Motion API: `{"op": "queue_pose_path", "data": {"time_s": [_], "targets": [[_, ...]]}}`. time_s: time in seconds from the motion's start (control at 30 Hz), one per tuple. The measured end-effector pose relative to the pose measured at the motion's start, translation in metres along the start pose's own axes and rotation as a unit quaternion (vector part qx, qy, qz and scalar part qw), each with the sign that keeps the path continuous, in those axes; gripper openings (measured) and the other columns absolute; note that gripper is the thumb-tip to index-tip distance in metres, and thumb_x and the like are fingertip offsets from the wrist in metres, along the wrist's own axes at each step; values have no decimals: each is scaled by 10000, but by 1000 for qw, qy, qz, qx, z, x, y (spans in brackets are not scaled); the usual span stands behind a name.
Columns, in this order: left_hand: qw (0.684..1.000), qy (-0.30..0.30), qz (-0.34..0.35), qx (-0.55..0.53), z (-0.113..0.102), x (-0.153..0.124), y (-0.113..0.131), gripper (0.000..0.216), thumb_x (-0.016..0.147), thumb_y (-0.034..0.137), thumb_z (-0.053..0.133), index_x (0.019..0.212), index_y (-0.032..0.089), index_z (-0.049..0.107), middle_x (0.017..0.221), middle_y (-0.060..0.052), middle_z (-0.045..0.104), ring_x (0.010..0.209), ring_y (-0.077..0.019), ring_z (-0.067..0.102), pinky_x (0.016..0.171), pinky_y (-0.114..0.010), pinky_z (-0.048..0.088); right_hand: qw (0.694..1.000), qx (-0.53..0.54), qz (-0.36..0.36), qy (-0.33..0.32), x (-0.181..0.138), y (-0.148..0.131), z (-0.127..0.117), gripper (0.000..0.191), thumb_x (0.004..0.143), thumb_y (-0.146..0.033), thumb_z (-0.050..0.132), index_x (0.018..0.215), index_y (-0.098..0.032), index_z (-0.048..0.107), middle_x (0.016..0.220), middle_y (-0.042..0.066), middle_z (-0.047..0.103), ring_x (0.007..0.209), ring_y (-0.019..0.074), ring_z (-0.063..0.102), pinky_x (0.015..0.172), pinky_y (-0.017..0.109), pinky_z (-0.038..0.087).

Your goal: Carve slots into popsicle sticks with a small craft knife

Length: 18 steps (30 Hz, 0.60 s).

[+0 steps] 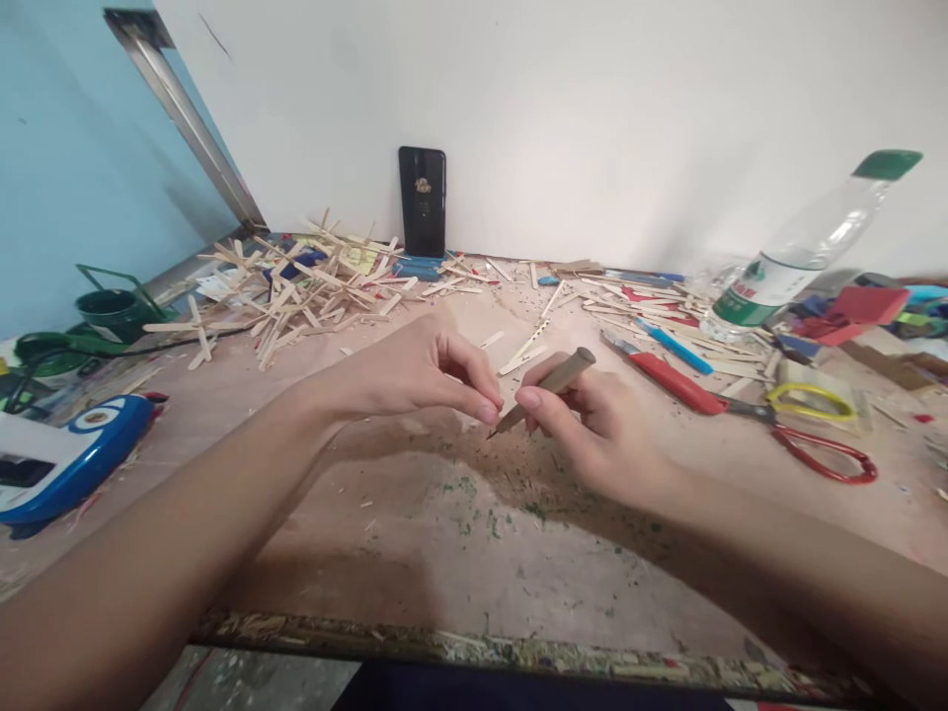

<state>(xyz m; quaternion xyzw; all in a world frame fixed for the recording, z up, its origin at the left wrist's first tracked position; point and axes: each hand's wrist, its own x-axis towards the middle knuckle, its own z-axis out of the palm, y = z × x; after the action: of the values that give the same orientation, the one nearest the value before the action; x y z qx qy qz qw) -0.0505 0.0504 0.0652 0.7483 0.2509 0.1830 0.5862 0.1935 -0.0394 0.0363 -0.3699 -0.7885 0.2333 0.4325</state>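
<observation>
My right hand is wrapped round a thick grey-brown pen-like tool. Its thin dark tip slants down to the left, close above the worktable. Thumb and index finger of my left hand are pinched together just beside that tip. Whatever sits between those fingertips, if anything, is too small to make out. Just beyond my hands lies a flat wooden stick with dark spots along it. Green and dark shavings are scattered on the tabletop below my hands.
A heap of craft sticks lies back left, near an upright black phone. At right are a leaning plastic bottle, a red-handled cutter, a blue pen and scissors. A blue-and-white device sits left.
</observation>
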Motion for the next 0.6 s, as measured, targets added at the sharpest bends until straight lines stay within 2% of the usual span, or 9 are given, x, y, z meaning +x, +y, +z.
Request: {"op": "queue_pose_path", "data": {"time_s": [0.17,0.33,0.47,0.6], "targets": [[1000,-23,3,-16,1,1,1,63,831,230,989,804,255,939,859,-13,888,806,-144,773,815,-241,601,1000,-12,2,-12,1,4,6,369,1226,-461,667,1008,-173,740,882,1,754,743,146,719,701,294,613],[1000,-24,-6,-16,3,1,3,116,799,255,1022,768,232,913,861,-33,883,797,-158,779,788,-247,618,998,-7,-45,-31,-1,16,11,313,1203,-398,724,995,-165,744,831,-30,715,682,128,686,680,282,625],[1000,5,-26,-2,1,1,3,120,787,290,1038,801,246,926,901,-45,904,826,-171,804,792,-253,632,995,9,-91,34,-10,26,9,245,1206,-372,717,1049,-186,748,932,1,756,745,131,707,690,273,641],[998,46,-51,15,-4,0,2,131,746,278,1051,796,255,932,892,-41,905,825,-175,805,805,-260,642,989,21,-111,98,-20,30,10,202,1196,-341,731,1097,-166,743,930,-14,728,718,122,681,678,268,626]]}}
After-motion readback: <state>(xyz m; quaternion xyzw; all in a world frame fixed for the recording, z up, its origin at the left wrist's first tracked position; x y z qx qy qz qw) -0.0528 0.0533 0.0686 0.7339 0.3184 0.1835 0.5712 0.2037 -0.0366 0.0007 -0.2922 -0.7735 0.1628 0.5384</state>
